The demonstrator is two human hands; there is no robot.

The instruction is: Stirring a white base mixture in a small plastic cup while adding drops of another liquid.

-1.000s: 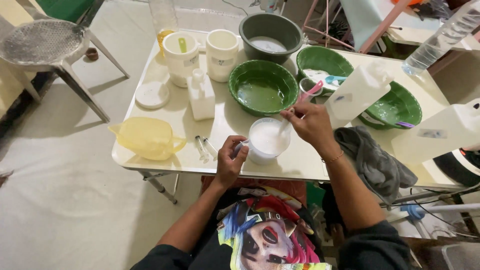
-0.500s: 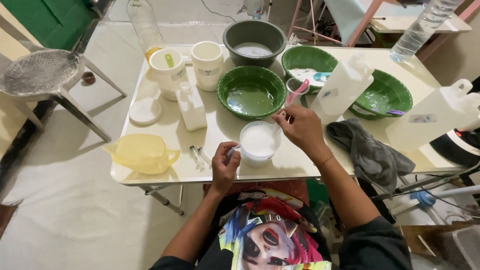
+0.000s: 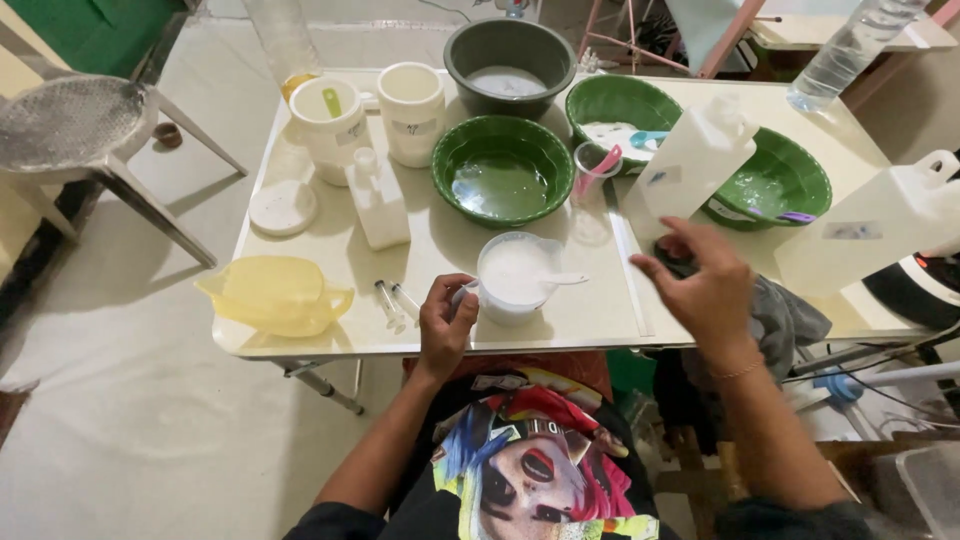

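Observation:
My left hand [image 3: 445, 325] grips the handle of a white measuring cup [image 3: 510, 275] near the front edge of the white table [image 3: 440, 335]. The cup holds white liquid, and a white spoon [image 3: 566, 279] rests in it with its handle pointing right. Off to the right, my right hand [image 3: 705, 285] hovers with fingers spread and nothing in it. It is just in front of a white plastic jug [image 3: 690, 165] and above a small dark object [image 3: 678, 262] at the jug's base. A dark cloth [image 3: 790, 320] lies right of that hand.
Behind the cup stands a green bowl [image 3: 443, 170] of greenish liquid, with two more green bowls [image 3: 620, 100] [image 3: 810, 170], a grey basin [image 3: 510, 40] and a clear cup with a pink spoon [image 3: 592, 180]. At left are white tubs [image 3: 328, 130], a white bottle [image 3: 378, 205], syringes [image 3: 395, 302] and a yellow jug [image 3: 275, 293].
My right hand has left the spoon standing in the cup and moved right toward the white jug. My left hand stays on the cup's handle.

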